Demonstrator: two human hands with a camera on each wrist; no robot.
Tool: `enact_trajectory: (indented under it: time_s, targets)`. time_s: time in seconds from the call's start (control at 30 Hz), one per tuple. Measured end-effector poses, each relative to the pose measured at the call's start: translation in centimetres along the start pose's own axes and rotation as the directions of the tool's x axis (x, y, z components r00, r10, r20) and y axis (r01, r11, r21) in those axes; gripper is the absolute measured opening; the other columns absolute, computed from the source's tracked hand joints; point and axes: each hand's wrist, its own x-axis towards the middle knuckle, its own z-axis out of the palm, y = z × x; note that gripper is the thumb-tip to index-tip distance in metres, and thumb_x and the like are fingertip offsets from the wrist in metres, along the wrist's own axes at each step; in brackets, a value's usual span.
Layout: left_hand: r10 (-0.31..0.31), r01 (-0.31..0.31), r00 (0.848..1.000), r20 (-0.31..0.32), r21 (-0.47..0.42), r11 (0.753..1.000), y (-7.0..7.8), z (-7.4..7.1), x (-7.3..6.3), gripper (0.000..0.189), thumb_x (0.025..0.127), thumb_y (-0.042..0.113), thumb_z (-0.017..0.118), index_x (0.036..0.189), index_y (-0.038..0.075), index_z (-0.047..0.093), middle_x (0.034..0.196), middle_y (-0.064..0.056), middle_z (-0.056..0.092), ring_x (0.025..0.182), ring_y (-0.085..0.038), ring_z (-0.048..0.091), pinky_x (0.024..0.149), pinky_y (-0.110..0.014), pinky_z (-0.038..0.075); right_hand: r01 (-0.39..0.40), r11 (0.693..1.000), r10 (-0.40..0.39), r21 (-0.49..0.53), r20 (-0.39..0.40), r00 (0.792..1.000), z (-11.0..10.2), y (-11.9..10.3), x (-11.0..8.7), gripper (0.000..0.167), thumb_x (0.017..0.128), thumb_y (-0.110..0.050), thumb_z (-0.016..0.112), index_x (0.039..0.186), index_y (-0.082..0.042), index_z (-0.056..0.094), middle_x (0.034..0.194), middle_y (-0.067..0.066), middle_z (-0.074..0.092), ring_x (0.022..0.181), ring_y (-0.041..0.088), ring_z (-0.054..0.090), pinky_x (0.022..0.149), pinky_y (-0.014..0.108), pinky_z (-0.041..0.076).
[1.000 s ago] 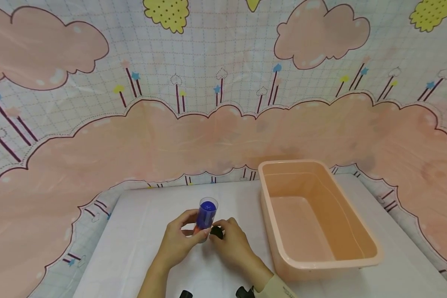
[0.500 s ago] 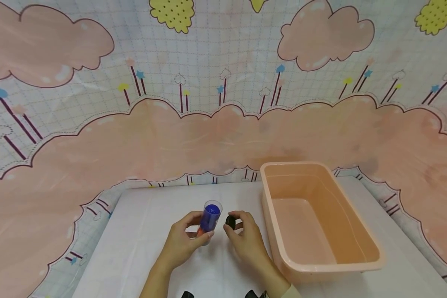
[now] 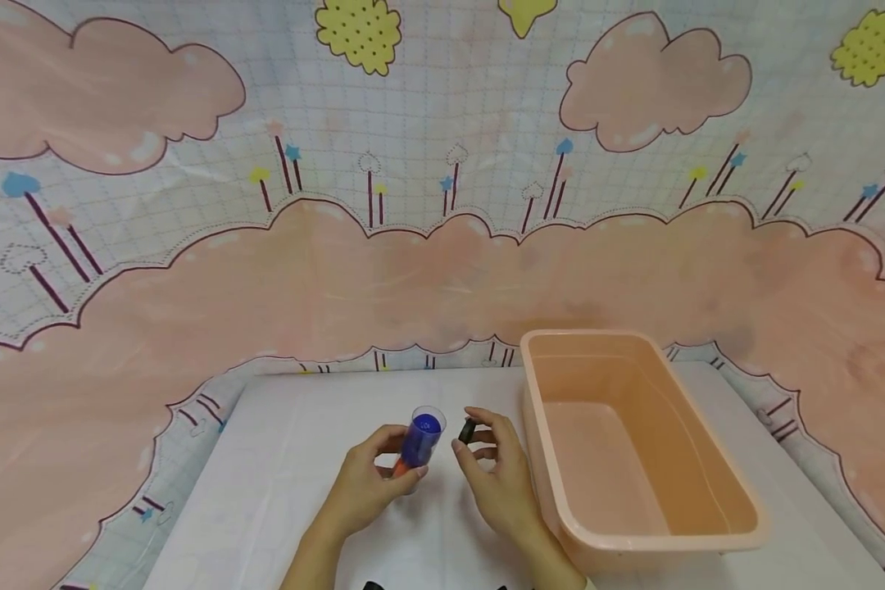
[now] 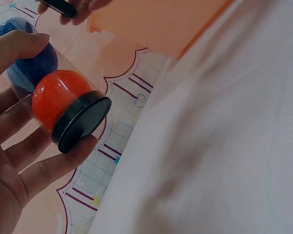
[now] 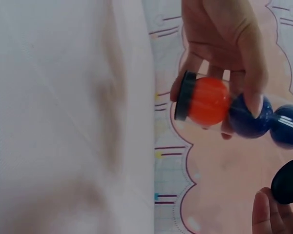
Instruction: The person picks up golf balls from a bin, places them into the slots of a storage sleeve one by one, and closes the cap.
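My left hand (image 3: 365, 483) grips a clear tube (image 3: 423, 442), its thumb on one side and fingers on the other. Its uncovered mouth tilts up, away to the right. Inside are an orange ball (image 4: 56, 95) at the bottom and two dark blue balls (image 5: 244, 126) above it, as the right wrist view shows. A black cap (image 4: 83, 122) closes the tube's lower end. Just right of the mouth, my right hand (image 3: 503, 483) pinches a round black lid (image 3: 468, 430) between thumb and fingertips. The lid is apart from the tube and turned nearly edge-on in the head view.
A peach plastic basin (image 3: 560, 483) stands to the right, close beside my right hand, with nothing visible inside. White cloth (image 3: 280, 459) covers the table. A cloud-patterned sheet (image 3: 413, 287) rises behind it. Dark objects (image 3: 373, 585) peek in at the bottom edge.
My right hand has drawn the lid away from the tube to the right and turned it more edge-on. The left hand keeps its grip on the tube. The head view has shifted slightly.
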Motion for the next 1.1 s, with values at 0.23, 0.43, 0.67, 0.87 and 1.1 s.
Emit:
enact_trajectory:
  time_s: [0.23, 0.43, 0.67, 0.87, 1.1]
  targets:
    - [0.002, -0.002, 1.000, 0.007, 0.016, 1.000, -0.3, 0.0, 0.0, 0.055, 0.080, 0.023, 0.091, 0.127, 0.025, 0.064, 0.118, -0.003, 0.074, 0.112, -0.024, 0.069, 0.078, -0.021, 0.059, 0.111, 0.993, -0.108, 0.045, -0.051, 0.993, 0.1, -1.1, 0.4, 0.043, 0.093, -0.002, 0.074, 0.131, -0.020, 0.063, 0.125, 0.001, 0.058, 0.107, 0.019, 0.064, 0.085, 0.025, 0.059]
    - [0.010, -0.010, 1.000, 0.025, 0.010, 1.000, -0.2, 0.1, 0.0, 0.056, 0.081, 0.022, 0.090, 0.131, 0.021, 0.065, 0.119, -0.006, 0.074, 0.113, -0.026, 0.068, 0.078, -0.022, 0.060, 0.173, 0.978, -0.167, 0.117, -0.061, 0.984, 0.3, -1.6, 0.8, 0.038, 0.094, 0.002, 0.072, 0.128, -0.006, 0.058, 0.124, 0.007, 0.059, 0.108, 0.017, 0.066, 0.095, 0.022, 0.056]
    - [0.043, -0.043, 0.998, 0.053, 0.006, 0.999, -0.3, 0.3, 0.0, 0.054, 0.083, 0.022, 0.089, 0.132, 0.021, 0.067, 0.119, -0.004, 0.074, 0.112, -0.026, 0.068, 0.078, -0.023, 0.061, 0.185, 0.969, -0.183, 0.166, -0.029, 0.983, 0.7, -1.7, 1.2, 0.027, 0.092, 0.002, 0.074, 0.112, -0.003, 0.057, 0.132, 0.013, 0.063, 0.114, 0.020, 0.070, 0.100, 0.022, 0.055]
    - [0.049, -0.050, 0.997, 0.065, 0.011, 0.999, -0.3, 0.4, 0.0, 0.052, 0.083, 0.026, 0.088, 0.131, 0.025, 0.066, 0.116, -0.001, 0.073, 0.111, -0.024, 0.067, 0.078, -0.023, 0.061, 0.153, 0.971, -0.163, 0.184, 0.037, 0.986, 1.2, -1.5, 1.1, 0.020, 0.094, -0.003, 0.073, 0.107, -0.008, 0.059, 0.134, 0.010, 0.066, 0.121, 0.021, 0.068, 0.106, 0.024, 0.052]
    - [0.069, -0.071, 0.995, 0.072, 0.026, 0.997, -0.1, 0.4, -0.2, 0.050, 0.084, 0.028, 0.088, 0.129, 0.027, 0.067, 0.116, 0.001, 0.073, 0.113, -0.024, 0.067, 0.079, -0.023, 0.060, 0.173, 0.968, -0.192, 0.184, 0.091, 0.977, 1.4, -1.1, 1.2, 0.020, 0.097, -0.007, 0.072, 0.115, -0.012, 0.064, 0.134, 0.005, 0.065, 0.122, 0.021, 0.067, 0.107, 0.025, 0.052]
